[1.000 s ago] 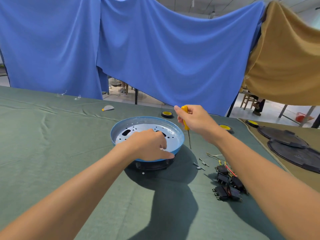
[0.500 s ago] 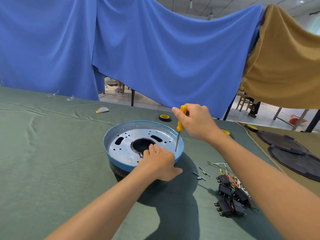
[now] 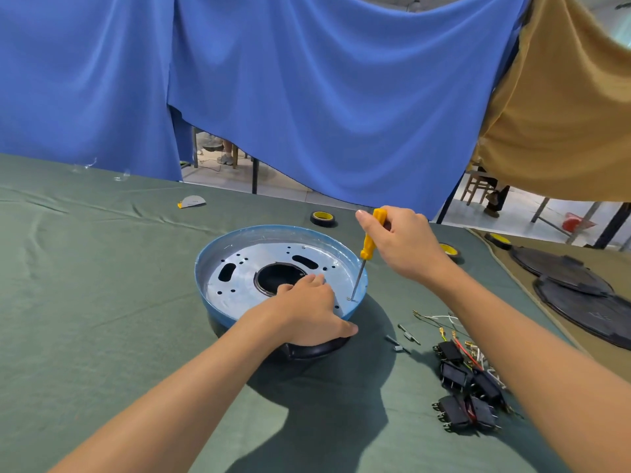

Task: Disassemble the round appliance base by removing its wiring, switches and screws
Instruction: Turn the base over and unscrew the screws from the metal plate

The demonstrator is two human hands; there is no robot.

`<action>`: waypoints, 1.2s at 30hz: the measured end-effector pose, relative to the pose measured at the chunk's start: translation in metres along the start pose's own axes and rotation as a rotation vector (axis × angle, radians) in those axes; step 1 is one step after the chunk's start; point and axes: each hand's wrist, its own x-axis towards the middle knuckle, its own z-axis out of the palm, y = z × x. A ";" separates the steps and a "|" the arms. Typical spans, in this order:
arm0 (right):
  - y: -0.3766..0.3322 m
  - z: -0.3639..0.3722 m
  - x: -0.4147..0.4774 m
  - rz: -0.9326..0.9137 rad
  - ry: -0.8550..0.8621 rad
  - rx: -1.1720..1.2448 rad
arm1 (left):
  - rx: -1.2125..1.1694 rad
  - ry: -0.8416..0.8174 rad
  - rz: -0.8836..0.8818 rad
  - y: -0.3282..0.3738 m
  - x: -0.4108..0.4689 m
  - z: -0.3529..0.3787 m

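plainly, the base (image 3: pixel 239 291) is set open side up on the green cloth (image 3: pixel 85 302), near the middle of the table. it is steadied by the left hand (image 3: pixel 307 312): fingers are laid on the metal plate and the thumb is pressed against the outer wall, so the near rim is pinched. the yellow screwdriver (image 3: pixel 370 240) is gripped by the right hand (image 3: pixel 406 244), with fingers curled round the handle. its tip is set at a small screw (image 3: pixel 350 298) by the near right rim; whether it is seated in the head cannot be told. if not, the tip could be thrown out when turned, and the head chewed or the nearby left fingers jabbed. the base could be spun if the pinch is slackened. being round, the base has no long axis across; its centre line stands upright. the screwdriver's long axis is nearly upright, tip down.
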 end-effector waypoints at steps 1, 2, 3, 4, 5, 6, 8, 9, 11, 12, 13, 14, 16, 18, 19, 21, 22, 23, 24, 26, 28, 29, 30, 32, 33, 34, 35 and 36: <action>0.000 0.000 0.000 0.001 -0.002 -0.001 | 0.005 0.003 -0.011 0.001 0.002 0.001; 0.000 -0.001 0.000 -0.001 -0.003 0.004 | 0.009 0.007 -0.019 0.002 0.003 0.002; 0.000 -0.001 0.000 -0.003 0.000 0.014 | 0.009 0.012 -0.025 0.003 0.005 0.002; 0.000 -0.001 -0.001 -0.003 0.007 0.023 | 0.005 0.019 -0.027 0.003 0.006 0.003; -0.001 -0.001 0.000 -0.003 0.019 0.028 | -0.002 0.024 -0.030 0.003 0.006 0.003; -0.002 -0.002 0.000 -0.002 0.030 0.030 | -0.009 0.024 -0.033 0.003 0.006 0.003; -0.004 -0.001 0.000 0.001 0.033 0.032 | -0.022 0.020 -0.040 0.002 0.006 0.003; -0.004 0.000 0.000 0.005 0.024 0.029 | -0.023 0.020 -0.043 0.002 0.005 0.004; -0.005 0.002 -0.001 0.014 0.002 0.008 | -0.019 0.022 -0.042 0.001 0.005 0.004; -0.006 0.002 -0.001 0.018 -0.007 -0.006 | -0.019 0.022 -0.040 0.001 0.005 0.004; -0.006 0.001 -0.001 0.018 -0.018 -0.020 | -0.022 0.021 -0.040 0.001 0.005 0.004; -0.008 0.000 0.000 0.014 -0.031 -0.033 | -0.025 0.020 -0.040 0.001 0.005 0.004; -0.011 -0.003 0.000 0.002 -0.055 -0.054 | -0.026 0.022 -0.042 0.001 0.004 0.004; -0.014 -0.006 0.001 -0.002 -0.067 -0.058 | -0.026 0.023 -0.045 0.001 0.004 0.004; -0.015 -0.007 0.001 -0.001 -0.076 -0.051 | -0.027 0.022 -0.046 0.002 0.004 0.004; -0.017 -0.009 0.002 0.003 -0.113 -0.031 | -0.031 0.020 -0.044 0.002 0.004 0.004; -0.018 -0.009 0.003 0.003 -0.131 -0.027 | -0.035 0.018 -0.044 0.002 0.004 0.004; -0.020 -0.010 0.004 0.003 -0.145 -0.026 | -0.038 0.017 -0.043 0.002 0.004 0.003; -0.021 -0.010 0.005 0.004 -0.152 -0.026 | -0.042 0.016 -0.043 0.002 0.003 0.003; -0.022 -0.010 0.006 0.004 -0.158 -0.035 | -0.044 0.018 -0.042 0.001 0.003 0.003; -0.023 -0.009 0.007 0.012 -0.156 -0.047 | -0.041 0.016 -0.042 0.002 0.002 0.003; -0.024 -0.009 0.007 0.018 -0.156 -0.049 | -0.040 0.016 -0.042 0.002 0.002 0.003; -0.025 -0.009 0.007 0.019 -0.161 -0.048 | -0.039 0.016 -0.043 0.002 0.003 0.003; -0.029 -0.009 0.008 0.007 -0.196 -0.048 | -0.040 0.016 -0.042 0.001 0.003 0.003; -0.031 -0.009 0.008 0.002 -0.223 -0.053 | -0.041 0.015 -0.040 0.001 0.003 0.003; -0.033 -0.010 0.009 0.003 -0.249 -0.059 | -0.042 0.014 -0.039 0.001 0.003 0.003; -0.035 -0.011 0.010 0.015 -0.274 -0.063 | -0.043 0.013 -0.037 0.001 0.003 0.003; -0.035 -0.012 0.013 0.039 -0.299 -0.068 | -0.046 0.013 -0.037 0.001 0.003 0.002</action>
